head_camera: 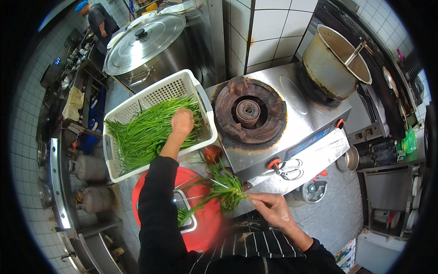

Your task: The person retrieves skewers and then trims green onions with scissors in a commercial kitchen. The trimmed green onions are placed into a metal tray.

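My left hand (pixel 182 121) rests on the right part of a heap of long green chives (pixel 142 132) in a white plastic basket (pixel 160 89). Its fingers point down into the stalks, so whether they grip any is hidden. My right hand (pixel 272 207), nearer my striped apron, pinches a green leafy bit at the edge of a small pile of greens (pixel 227 190). Left of that pile, a small tray (pixel 189 226) with some greens sits over a round red surface (pixel 205 233). A dark red, round item (pixel 212 154) lies between basket and stove.
A gas stove (pixel 253 161) with a rusty burner (pixel 249 111) and a large pot (pixel 328 65) stands right of the basket. Scissors (pixel 290 169) and a knife handle (pixel 247 186) lie by its front edge. Behind the basket is a lidded stockpot (pixel 145 44). A person (pixel 102 22) stands far back left.
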{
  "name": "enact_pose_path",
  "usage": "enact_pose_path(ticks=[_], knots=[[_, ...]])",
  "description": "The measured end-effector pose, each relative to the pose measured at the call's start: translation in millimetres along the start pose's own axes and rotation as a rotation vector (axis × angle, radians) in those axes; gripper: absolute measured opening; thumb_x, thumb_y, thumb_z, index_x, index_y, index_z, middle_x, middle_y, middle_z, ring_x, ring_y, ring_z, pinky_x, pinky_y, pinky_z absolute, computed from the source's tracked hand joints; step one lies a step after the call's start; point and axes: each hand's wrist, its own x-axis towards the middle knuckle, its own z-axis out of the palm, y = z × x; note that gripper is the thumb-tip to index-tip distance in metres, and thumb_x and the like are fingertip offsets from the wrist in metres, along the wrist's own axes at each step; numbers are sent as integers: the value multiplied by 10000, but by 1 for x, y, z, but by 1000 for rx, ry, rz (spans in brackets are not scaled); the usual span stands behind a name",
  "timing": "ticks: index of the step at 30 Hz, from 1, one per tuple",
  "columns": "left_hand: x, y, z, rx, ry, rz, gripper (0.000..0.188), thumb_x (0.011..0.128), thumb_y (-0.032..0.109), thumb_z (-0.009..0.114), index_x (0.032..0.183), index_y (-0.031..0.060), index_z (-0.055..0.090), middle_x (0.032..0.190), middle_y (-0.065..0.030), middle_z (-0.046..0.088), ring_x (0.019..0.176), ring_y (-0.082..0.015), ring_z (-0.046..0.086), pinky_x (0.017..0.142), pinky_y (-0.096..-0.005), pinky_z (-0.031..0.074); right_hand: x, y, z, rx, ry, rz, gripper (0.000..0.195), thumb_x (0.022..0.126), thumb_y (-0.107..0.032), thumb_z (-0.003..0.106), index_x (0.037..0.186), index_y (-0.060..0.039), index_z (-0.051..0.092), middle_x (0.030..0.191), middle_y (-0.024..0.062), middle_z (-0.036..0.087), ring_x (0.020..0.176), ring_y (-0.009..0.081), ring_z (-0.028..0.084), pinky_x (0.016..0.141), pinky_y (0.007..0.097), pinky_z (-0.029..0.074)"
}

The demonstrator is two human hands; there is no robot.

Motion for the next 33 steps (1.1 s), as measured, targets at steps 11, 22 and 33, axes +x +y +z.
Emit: enact_pose_path(ticks=[11, 22, 33], knots=[[-48, -3, -151, -589, 674, 243, 107, 852, 97, 603, 908, 44, 529, 1067, -109, 646, 1102, -290, 548, 932, -395, 417, 0, -4, 8, -14, -99, -43, 225, 886, -59, 549, 1083, 10, 632, 980, 103, 679, 890, 99, 595, 796, 245, 470], [-157, 57, -243, -1286, 367, 161, 230, 935, 104, 491, 1114, -30, 543, 781, -22, 560, 700, -98, 550, 658, -221, 444, -17, -34, 1, 150, -59, -34, 219, 892, -58, 564, 1083, 23, 632, 855, 17, 650, 683, 25, 487, 609, 177, 406], [-194, 80, -177, -1927, -458, -230, 328, 931, 169, 495, 1180, -41, 531, 869, -35, 561, 731, -98, 537, 620, -204, 435, -13, -36, 2, 136, -57, -37, 232, 901, -47, 526, 1100, 18, 626, 862, 4, 671, 625, -11, 412, 538, 153, 345]])
